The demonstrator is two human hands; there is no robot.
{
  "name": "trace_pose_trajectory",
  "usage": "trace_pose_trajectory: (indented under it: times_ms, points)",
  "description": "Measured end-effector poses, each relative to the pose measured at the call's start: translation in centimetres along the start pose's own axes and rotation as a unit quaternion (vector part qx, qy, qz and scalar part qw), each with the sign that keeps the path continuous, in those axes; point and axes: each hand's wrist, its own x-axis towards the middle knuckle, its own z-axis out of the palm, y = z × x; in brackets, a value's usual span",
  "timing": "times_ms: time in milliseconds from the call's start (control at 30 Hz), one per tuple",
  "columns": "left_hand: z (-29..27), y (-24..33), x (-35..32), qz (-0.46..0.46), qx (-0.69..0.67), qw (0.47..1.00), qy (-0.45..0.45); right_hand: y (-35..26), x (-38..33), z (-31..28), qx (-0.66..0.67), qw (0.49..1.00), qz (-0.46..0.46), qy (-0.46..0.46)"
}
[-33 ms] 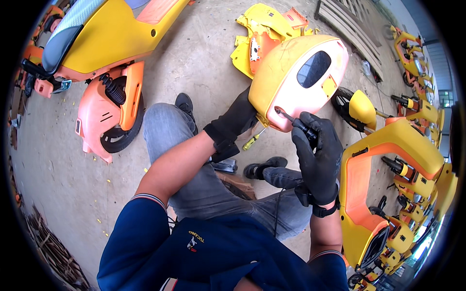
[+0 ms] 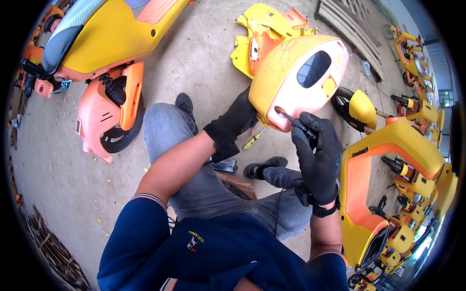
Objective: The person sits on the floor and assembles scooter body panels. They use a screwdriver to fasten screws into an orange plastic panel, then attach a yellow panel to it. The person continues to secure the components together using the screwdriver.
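A rounded yellow and pale pink scooter housing (image 2: 273,63) with a dark oval panel is tilted in front of me. My left hand (image 2: 238,114), in a black glove, is closed on its lower left edge, with the fingertips hidden behind it. A black-handled screwdriver (image 2: 305,129) is in the grip of my gloved right hand (image 2: 320,155). Its shaft points up and left, and its tip is at a small recessed hole near the housing's lower end. Below the housing, a second screwdriver (image 2: 251,140) shows a yellow-green handle.
Yellow and orange body panels (image 2: 262,24) lie on the floor beyond the housing. A yellow scooter (image 2: 114,41) with an exposed wheel stands at left, and a scooter frame (image 2: 388,150) is close at right. A wooden pallet (image 2: 352,31) lies far right, near several more scooters.
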Motion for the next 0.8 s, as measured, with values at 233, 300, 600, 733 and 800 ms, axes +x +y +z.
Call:
trace_pose_trajectory:
  times_ms: [233,300,600,733,800]
  points:
    - [-0.4,-0.1,0.3,-0.004,-0.034,0.999,0.002,-0.1,0.1,-0.1,0.009,1.0,-0.006,-0.012]
    - [-0.4,-0.1,0.2,0.004,-0.019,1.0,-0.002,-0.1,0.1,-0.1,0.006,1.0,0.0,-0.014]
    - [-0.6,-0.3,0.2,0.029,0.042,0.999,-0.014,0.3,-0.5,0.1,-0.005,1.0,-0.022,-0.004]
    - [-0.6,-0.4,0.2,0.014,0.015,1.0,-0.011,-0.2,-1.0,0.5,-0.019,1.0,-0.009,0.003]
    - [-0.7,-0.4,0.3,-0.007,-0.046,0.999,-0.011,-0.3,-1.3,0.5,-0.026,1.0,-0.003,0.003]
